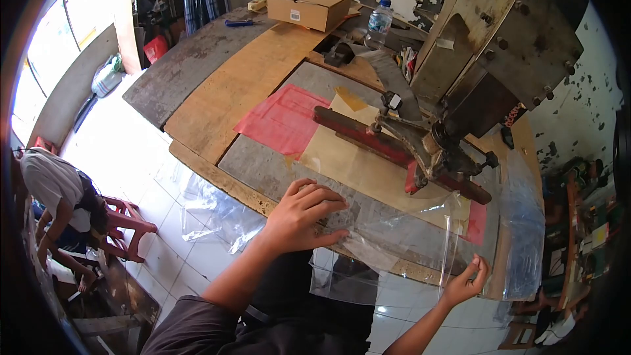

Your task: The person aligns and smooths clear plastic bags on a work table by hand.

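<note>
A clear plastic sheet [394, 233] lies across the front of the machine bed and hangs over its edge. My left hand [303, 215] is at the sheet's left end, fingers stretched and thumb apart. At the sheet's right end my right hand [468, 281] has its fingers curled together at the plastic's edge; glare blurs the exact contact. Beyond the sheet, a dark metal bar [368, 138] of the press [453, 138] crosses tan sheeting [328, 151] and red sheeting [282, 118] on the grey bed [250, 164].
Farther back are a cardboard box [309, 6], a water bottle [379, 23] and a blue-handled tool [242, 23]. Stacked clear plastic [524, 236] drapes over the right side. More plastic [210, 204] hangs at the left front. Another person [59, 190] sits at far left near a red stool [128, 223].
</note>
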`<state>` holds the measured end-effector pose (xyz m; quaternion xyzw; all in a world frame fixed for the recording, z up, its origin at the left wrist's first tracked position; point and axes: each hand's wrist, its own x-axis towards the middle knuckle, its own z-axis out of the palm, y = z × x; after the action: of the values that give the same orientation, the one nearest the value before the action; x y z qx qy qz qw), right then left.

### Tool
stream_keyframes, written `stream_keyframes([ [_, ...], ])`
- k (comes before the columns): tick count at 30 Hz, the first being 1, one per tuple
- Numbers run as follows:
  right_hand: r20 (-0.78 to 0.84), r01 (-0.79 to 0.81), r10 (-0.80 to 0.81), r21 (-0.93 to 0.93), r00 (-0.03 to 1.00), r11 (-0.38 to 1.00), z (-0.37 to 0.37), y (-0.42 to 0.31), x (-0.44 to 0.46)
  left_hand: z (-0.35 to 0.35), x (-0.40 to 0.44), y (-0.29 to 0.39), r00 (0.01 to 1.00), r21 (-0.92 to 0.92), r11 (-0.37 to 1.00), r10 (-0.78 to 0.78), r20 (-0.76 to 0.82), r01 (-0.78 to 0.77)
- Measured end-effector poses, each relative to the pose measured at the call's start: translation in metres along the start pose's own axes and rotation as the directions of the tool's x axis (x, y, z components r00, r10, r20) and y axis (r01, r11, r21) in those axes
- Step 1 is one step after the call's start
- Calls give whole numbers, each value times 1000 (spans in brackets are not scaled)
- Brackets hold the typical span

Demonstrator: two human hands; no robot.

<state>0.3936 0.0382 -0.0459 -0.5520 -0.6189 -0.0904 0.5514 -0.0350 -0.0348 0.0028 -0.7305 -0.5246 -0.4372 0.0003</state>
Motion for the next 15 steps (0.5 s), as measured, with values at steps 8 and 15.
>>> stream_keyframes([
  [8, -11, 4, -4, 0, 1000, 1000, 1, 0, -1, 0, 0, 1, 1000, 13, 1000, -7, -14, 8],
  [15, -14, -4, 4, -7, 1000, 1000, 0, 1, -2, 1, -1, 1, 1000, 10, 1000, -8, -12, 8],
])
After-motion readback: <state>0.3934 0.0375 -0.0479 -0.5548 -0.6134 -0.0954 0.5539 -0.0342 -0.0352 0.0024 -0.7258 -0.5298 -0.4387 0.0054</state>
